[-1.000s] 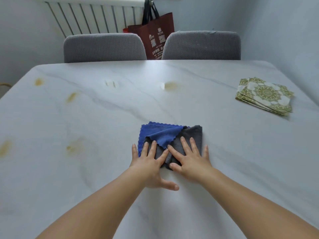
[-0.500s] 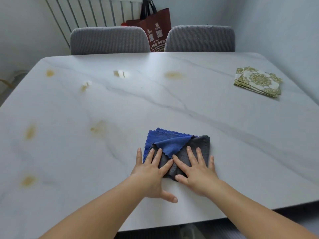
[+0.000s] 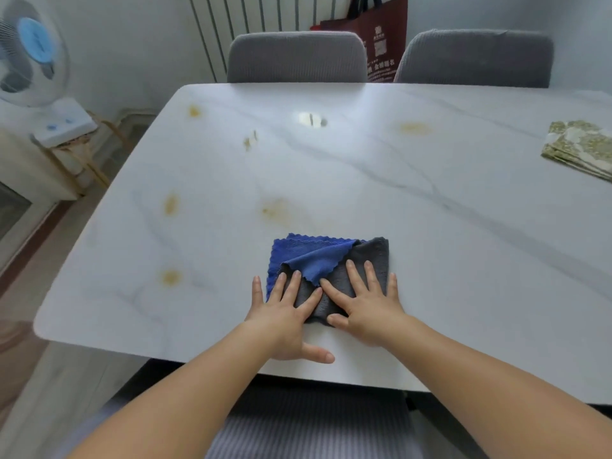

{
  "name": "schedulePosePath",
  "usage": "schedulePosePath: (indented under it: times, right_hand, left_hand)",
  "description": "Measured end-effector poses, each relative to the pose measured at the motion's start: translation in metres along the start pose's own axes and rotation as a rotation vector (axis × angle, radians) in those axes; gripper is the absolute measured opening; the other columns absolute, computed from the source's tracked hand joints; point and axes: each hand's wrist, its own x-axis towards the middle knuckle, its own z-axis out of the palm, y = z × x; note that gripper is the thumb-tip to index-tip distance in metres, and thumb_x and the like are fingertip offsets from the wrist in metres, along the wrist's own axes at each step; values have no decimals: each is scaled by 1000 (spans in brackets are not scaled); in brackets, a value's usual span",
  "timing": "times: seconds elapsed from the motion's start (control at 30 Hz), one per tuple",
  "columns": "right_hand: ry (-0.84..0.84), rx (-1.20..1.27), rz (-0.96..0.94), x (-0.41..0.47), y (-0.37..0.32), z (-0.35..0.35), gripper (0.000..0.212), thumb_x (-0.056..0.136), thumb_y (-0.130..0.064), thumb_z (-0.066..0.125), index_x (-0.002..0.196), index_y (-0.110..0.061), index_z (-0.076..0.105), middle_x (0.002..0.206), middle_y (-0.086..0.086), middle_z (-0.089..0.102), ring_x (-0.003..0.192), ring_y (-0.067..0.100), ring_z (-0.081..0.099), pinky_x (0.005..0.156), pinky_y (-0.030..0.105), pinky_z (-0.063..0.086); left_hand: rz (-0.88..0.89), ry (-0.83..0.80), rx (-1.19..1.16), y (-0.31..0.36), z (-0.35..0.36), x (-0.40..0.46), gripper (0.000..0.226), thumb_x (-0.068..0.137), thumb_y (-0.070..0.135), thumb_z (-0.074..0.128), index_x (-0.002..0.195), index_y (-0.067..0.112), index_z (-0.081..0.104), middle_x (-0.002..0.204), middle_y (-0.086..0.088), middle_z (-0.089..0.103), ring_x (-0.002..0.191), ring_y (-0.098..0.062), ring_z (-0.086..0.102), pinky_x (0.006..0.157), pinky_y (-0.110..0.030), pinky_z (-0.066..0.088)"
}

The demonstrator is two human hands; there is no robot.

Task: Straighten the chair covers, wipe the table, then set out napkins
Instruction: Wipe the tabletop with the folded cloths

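Head view showed the left grip and right grip flat, fingers straight, pressing the cloth onto the desk, holding nothing. Its loose blue flap could bunch under a push, likely skipping the stains just beyond. Its long axis ran across both grips, flap corner pointing back toward them.

Both hands flat on cloth

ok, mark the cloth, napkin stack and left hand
cloth (image 3: 311, 251), head view, blue folded-over flap
napkin stack (image 3: 578, 145), head view, top napkin's pattern
left hand (image 3: 281, 313), head view, back of hand
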Motion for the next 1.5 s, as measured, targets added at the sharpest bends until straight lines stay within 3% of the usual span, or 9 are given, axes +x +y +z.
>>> schedulePosePath:
  times: [0.23, 0.4, 0.7, 1.1, 1.27, 1.5]
  right_hand:
    - [-11, -90, -153, -4, -65, 10, 63, 92, -64, 23, 139, -53, -16, 151, 3, -35, 136, 34, -35, 103, 65, -20]
    - [-15, -110, -152, -6, -69, 5, 64, 91, -65, 24, 139, -53, -15, 152, 2, -33, 137, 32, -34, 105, 64, -20]
    - [6, -58, -82, 67, -56, -47, 66, 88, -66, 33, 139, -58, -9, 156, -3, -25, 141, 28, -25, 104, 65, -17]
    - [53, 21, -15, 204, -40, -120, 72, 83, -72, 37, 137, -60, -11, 154, -8, -27, 141, 25, -28, 102, 67, -17]
    - [81, 0, -41, 222, -30, -140, 70, 86, -69, 35, 140, -57, -8, 156, -6, -23, 142, 25, -24, 101, 68, -16]
    - [101, -39, -69, 180, 40, -119, 67, 83, -72, 32, 136, -62, -6, 157, -8, -21, 143, 20, -21, 103, 64, -17]
  left_hand:
    - [-78, -26, -115, -42, 45, -51, 113, 54, 96, 25, 138, 41, -27, 149, -8, -36, 135, -28, -36, 102, -63, -22]
    - [-65, 2, -125, -48, 47, -50, 108, 57, 95, 20, 139, 42, -26, 149, -8, -37, 135, -29, -36, 102, -62, -24]
    - [-113, 35, -179, -83, -3, 14, 113, 55, 95, 32, 139, 44, -25, 150, -7, -36, 136, -29, -34, 101, -64, -24]
    - [-236, 125, -262, -141, -81, 118, 127, 42, 97, 39, 141, 44, -21, 152, -5, -32, 139, -28, -29, 98, -63, -26]
    - [-271, 134, -301, -139, -104, 138, 126, 46, 95, 42, 142, 43, -20, 153, -7, -29, 140, -29, -28, 101, -63, -23]
    - [-115, 136, -271, -83, -95, 140, 131, 37, 99, 33, 143, 41, -19, 151, -9, -32, 137, -31, -33, 100, -60, -26]
